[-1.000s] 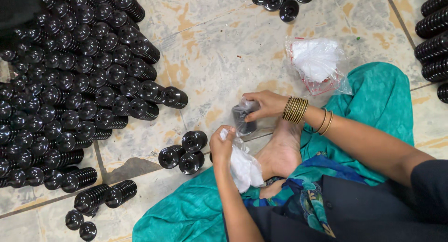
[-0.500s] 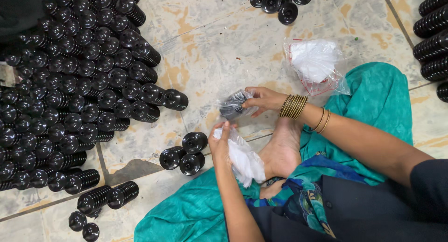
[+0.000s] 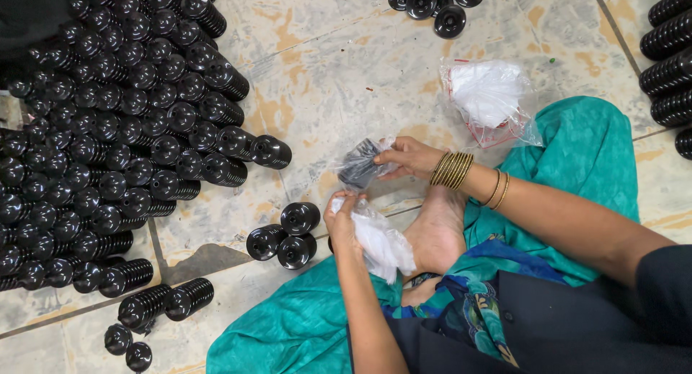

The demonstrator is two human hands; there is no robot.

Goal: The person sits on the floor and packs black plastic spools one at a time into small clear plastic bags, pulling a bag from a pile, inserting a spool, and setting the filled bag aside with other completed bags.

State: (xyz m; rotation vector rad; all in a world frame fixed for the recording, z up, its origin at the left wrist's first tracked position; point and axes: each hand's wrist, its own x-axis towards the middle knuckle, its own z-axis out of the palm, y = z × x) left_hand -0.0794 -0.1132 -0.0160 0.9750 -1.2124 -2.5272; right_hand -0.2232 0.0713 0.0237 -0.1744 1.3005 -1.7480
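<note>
The bare foot (image 3: 436, 233) of the seated person serves as the mark for everything here. Just to the left of the foot, the left hand (image 3: 342, 219) is closed around a bunch of thin white plastic bags (image 3: 382, 244), which hang down from the fist and touch the foot's edge. Above the foot, the right hand (image 3: 407, 156) pinches a small clear bag (image 3: 358, 165) that holds a dark stack of black parts; its fingers are clamped on the bag's open end. A row of gold bangles (image 3: 452, 169) sits on that wrist, right above the foot. The two hands are near each other but apart.

Under and around the foot spreads teal cloth (image 3: 577, 150), part of the person's clothing. Left of the foot, on the stone floor (image 3: 346, 78), stand three short stacks of black round caps (image 3: 288, 237). Up and to the right of the foot lies a clear bag of white bags (image 3: 490, 100), partly on the cloth.

Far to the left of the foot, a big heap of black cap stacks (image 3: 108, 143) covers the floor. A few loose caps (image 3: 432, 3) lie well above the foot at the top edge, and more stacks (image 3: 670, 57) line the far right edge.
</note>
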